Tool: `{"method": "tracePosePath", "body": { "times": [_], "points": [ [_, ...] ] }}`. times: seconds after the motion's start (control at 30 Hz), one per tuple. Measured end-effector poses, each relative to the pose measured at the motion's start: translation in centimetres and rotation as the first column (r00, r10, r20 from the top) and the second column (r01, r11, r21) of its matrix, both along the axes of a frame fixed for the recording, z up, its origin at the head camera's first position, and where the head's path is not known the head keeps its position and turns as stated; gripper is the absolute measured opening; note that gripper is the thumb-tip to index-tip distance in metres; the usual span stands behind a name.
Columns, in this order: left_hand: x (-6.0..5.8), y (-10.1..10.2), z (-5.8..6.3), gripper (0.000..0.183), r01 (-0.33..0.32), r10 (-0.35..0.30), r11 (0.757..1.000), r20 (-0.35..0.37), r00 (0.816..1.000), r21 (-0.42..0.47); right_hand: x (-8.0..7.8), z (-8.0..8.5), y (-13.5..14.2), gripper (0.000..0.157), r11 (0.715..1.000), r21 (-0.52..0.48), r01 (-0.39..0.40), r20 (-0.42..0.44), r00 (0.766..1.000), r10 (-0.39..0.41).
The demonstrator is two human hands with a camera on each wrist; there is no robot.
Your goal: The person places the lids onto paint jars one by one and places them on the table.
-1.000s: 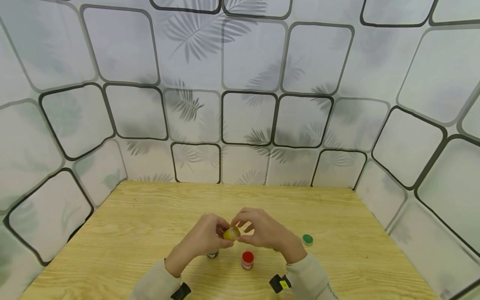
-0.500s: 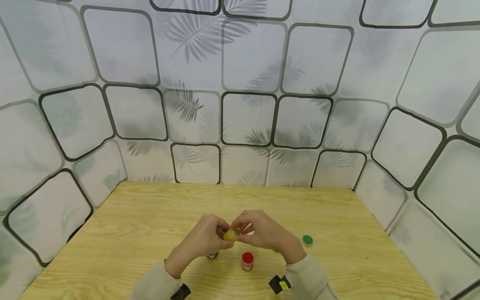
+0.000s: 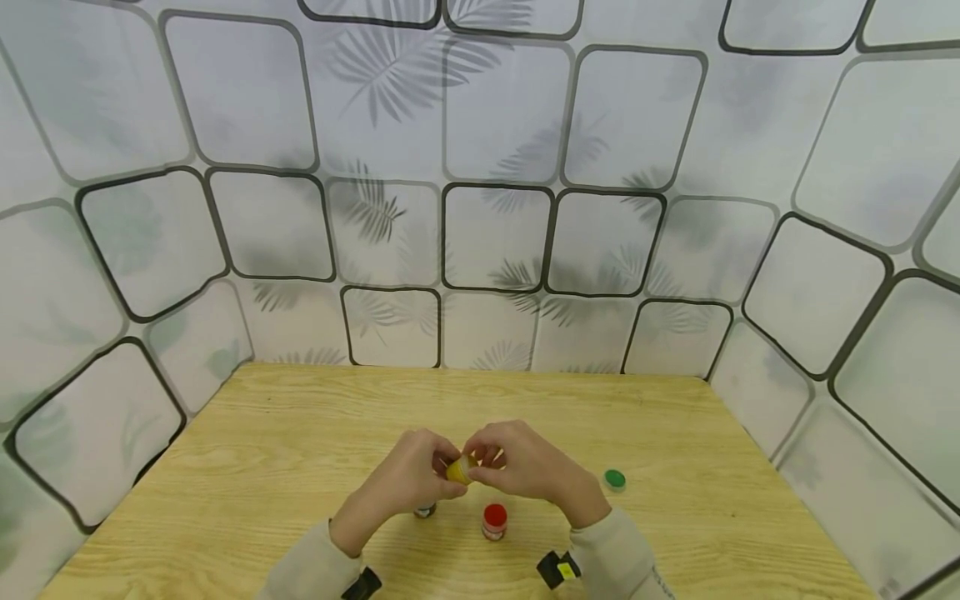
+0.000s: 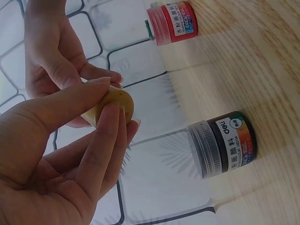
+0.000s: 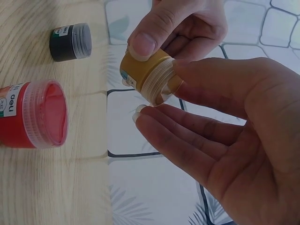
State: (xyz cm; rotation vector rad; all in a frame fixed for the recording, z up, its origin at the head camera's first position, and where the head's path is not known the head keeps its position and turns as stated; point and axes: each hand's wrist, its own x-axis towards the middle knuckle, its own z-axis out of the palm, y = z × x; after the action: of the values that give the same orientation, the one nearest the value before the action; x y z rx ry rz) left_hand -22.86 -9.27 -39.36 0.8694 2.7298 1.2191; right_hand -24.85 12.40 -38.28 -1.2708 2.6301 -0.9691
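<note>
A small yellow paint jar [image 3: 458,471] is held up over the table between both hands, tilted. My left hand [image 3: 420,468] grips its yellow body, with the thumb [image 5: 143,46] on one side and fingertips on the other, as the right wrist view shows. My right hand [image 3: 521,458] pinches the clear ridged lid [image 5: 157,84] at the jar's other end. Below the hands, a red paint jar [image 3: 494,523] stands on the wooden table [image 3: 360,400]. A black paint jar [image 4: 232,143] stands to its left, mostly hidden behind my left hand in the head view.
A small green-topped round thing [image 3: 615,479] sits on the table, to the right of my right wrist. Black camera mounts [image 3: 558,569] are strapped at both wrists. A pale patterned curtain [image 3: 495,242] surrounds the table's back and sides.
The fingers of my right hand have closed in on the jar's lid and shifted round it. The left hand keeps its grip on the yellow paint jar in the same place.
</note>
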Motion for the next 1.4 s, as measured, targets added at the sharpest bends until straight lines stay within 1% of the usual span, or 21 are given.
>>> {"method": "tracePosePath", "body": {
  "times": [0.27, 0.5, 0.7, 0.8, 0.93, 1.17, 1.4],
  "points": [
    [-0.03, -0.04, -0.02, 0.029, 0.001, -0.001, 1.000, -0.029, 1.000, -0.009, 0.04, -0.07, -0.07, 0.019, 1.000, 0.014, 0.021, 0.010, 1.000, -0.021],
    [-0.08, 0.01, -0.05, 0.028, 0.004, -0.004, 1.000, -0.033, 0.999, -0.013, -0.04, -0.08, -0.06, 0.019, 1.000, 0.014, 0.025, 0.023, 0.999, -0.025],
    [-0.04, 0.05, 0.08, 0.028, -0.003, 0.003, 1.000, -0.005, 1.000, -0.022, 0.09, 0.00, 0.22, 0.030, 1.000, 0.001, 0.029, 0.040, 0.999, -0.029],
    [-0.05, 0.02, 0.11, 0.027, -0.004, 0.004, 1.000, 0.005, 1.000, -0.017, 0.17, 0.17, 0.39, 0.032, 0.999, -0.036, 0.021, 0.035, 0.999, -0.020],
    [-0.09, -0.03, 0.02, 0.024, 0.000, 0.000, 1.000, 0.020, 1.000, -0.001, 0.20, 0.29, 0.41, 0.027, 0.997, -0.076, -0.006, 0.022, 1.000, 0.008],
    [-0.17, -0.07, -0.15, 0.019, 0.004, -0.004, 1.000, 0.003, 1.000, 0.008, 0.08, 0.01, 0.25, 0.023, 0.997, -0.068, -0.047, 0.003, 0.999, 0.047],
    [-0.14, -0.05, -0.10, 0.018, 0.010, -0.010, 1.000, 0.005, 1.000, 0.017, -0.09, -0.10, 0.25, 0.022, 0.996, -0.068, -0.065, 0.007, 0.998, 0.066]
  ]
}}
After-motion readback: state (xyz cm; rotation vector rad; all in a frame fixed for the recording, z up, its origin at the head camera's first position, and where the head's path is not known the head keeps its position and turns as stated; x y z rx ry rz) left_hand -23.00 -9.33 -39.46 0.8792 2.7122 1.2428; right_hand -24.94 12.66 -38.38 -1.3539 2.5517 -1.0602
